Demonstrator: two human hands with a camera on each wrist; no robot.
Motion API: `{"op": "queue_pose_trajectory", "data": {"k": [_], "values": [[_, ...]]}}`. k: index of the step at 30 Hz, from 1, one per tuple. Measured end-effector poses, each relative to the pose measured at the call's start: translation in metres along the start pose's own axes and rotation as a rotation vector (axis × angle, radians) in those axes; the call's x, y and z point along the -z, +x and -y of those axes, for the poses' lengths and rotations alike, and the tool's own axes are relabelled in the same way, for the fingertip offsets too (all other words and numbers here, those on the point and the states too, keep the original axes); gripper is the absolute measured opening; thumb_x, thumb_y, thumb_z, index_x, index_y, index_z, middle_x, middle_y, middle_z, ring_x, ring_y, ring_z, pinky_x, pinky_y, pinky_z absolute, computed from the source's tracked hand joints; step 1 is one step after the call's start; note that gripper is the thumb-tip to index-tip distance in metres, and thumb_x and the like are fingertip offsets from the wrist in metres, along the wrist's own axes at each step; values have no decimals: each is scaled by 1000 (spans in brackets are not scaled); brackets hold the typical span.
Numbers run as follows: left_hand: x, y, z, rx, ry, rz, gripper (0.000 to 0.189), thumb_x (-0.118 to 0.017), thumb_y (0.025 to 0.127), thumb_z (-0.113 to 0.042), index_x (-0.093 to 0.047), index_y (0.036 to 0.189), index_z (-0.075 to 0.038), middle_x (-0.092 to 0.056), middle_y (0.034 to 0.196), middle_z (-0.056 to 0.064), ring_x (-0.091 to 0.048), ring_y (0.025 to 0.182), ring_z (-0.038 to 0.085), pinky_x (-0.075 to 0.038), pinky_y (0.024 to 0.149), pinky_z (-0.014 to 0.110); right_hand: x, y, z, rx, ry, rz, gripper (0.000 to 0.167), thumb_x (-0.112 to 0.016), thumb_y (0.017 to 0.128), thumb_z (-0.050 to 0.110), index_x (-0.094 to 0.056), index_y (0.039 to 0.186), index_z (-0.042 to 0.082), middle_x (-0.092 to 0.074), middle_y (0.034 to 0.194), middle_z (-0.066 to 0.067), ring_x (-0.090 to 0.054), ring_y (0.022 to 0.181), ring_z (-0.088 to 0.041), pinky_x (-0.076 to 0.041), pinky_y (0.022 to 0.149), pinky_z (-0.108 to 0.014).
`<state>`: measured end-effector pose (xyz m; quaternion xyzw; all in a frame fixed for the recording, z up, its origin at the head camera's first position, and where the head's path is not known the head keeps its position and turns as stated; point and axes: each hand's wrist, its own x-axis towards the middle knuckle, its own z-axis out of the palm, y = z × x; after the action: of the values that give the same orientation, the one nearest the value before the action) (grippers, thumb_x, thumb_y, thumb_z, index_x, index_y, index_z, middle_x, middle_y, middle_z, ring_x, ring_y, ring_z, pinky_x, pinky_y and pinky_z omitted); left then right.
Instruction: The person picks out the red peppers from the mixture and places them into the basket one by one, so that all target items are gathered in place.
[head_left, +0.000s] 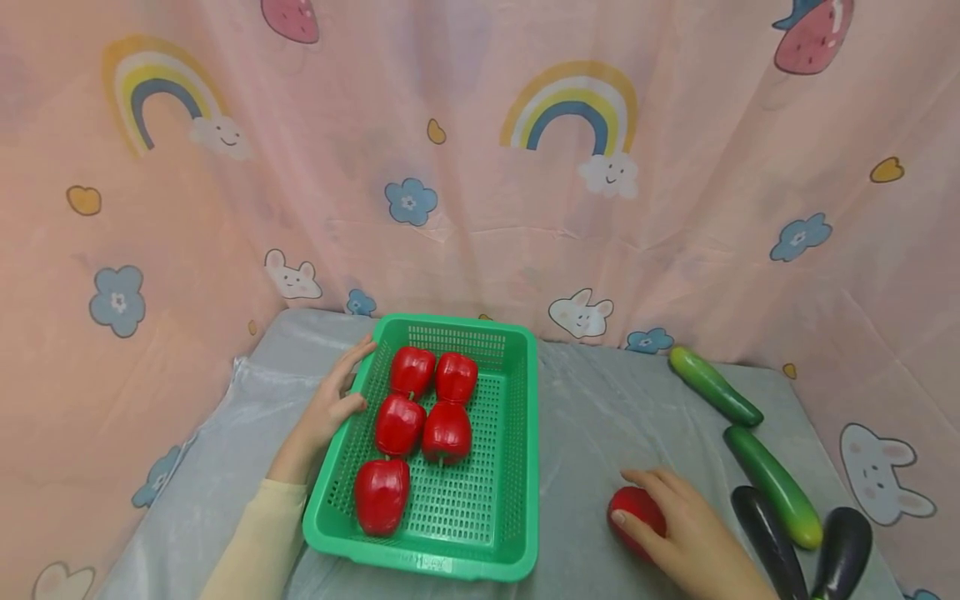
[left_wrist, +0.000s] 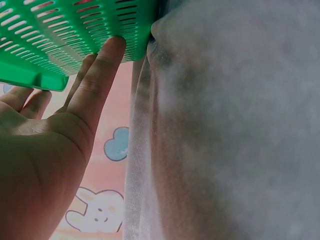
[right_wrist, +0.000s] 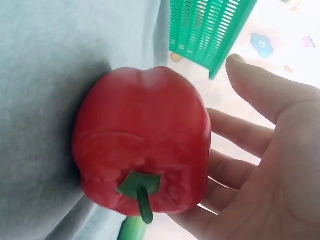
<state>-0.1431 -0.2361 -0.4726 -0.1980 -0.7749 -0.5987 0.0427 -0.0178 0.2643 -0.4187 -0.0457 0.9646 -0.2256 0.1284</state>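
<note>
A green plastic basket (head_left: 517,450) stands on the grey cloth with several red bell peppers (head_left: 400,425) lying in its left half. My left hand (head_left: 327,410) is at the basket's left side. In the left wrist view its straight fingers (left_wrist: 95,85) touch the slotted wall from outside. To the right of the basket, my right hand (head_left: 697,533) reaches over another red bell pepper (right_wrist: 145,115) on the cloth. Its fingers (right_wrist: 240,132) lie along the pepper's far side, while the thumb (right_wrist: 265,90) is spread away from it. The pepper's green stem faces the wrist camera.
Two green zucchini (head_left: 772,483) lie end to end at the right side of the cloth. Two dark eggplants (head_left: 843,550) are beside them, near the right forearm. A pink printed curtain (head_left: 465,167) rises behind and around the grey cloth (head_left: 577,408).
</note>
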Motion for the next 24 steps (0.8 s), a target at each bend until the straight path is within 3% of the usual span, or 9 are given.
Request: {"op": "queue_pose_trajectory", "data": {"k": [10, 17, 24], "values": [[1, 2, 6, -37, -27, 1, 86, -49, 82, 11, -39, 167, 1, -20, 180, 20, -27, 159, 50, -45, 96, 28, 1, -8, -13, -42, 17, 32, 72, -83, 91, 56, -67, 144, 9, -66, 136, -13, -63, 115, -32, -62, 90, -58], [1, 1, 6, -17, -37, 8, 85, -48, 84, 10, -38, 168, 0, -19, 180, 17, -28, 158, 51, -48, 89, 27, 0, -9, -23, -108, 3, 104, 81, -83, 89, 61, -65, 145, 6, -65, 133, -15, -64, 110, -33, -62, 87, -59], [1, 0, 6, -16, -35, 8, 85, -48, 84, 11, -39, 168, -1, -19, 181, 15, -26, 159, 49, -49, 85, 28, -5, -15, -26, -94, -8, 105, 81, -86, 85, 59, -66, 142, 4, -64, 131, -15, -63, 105, -29, -64, 80, -56]]}}
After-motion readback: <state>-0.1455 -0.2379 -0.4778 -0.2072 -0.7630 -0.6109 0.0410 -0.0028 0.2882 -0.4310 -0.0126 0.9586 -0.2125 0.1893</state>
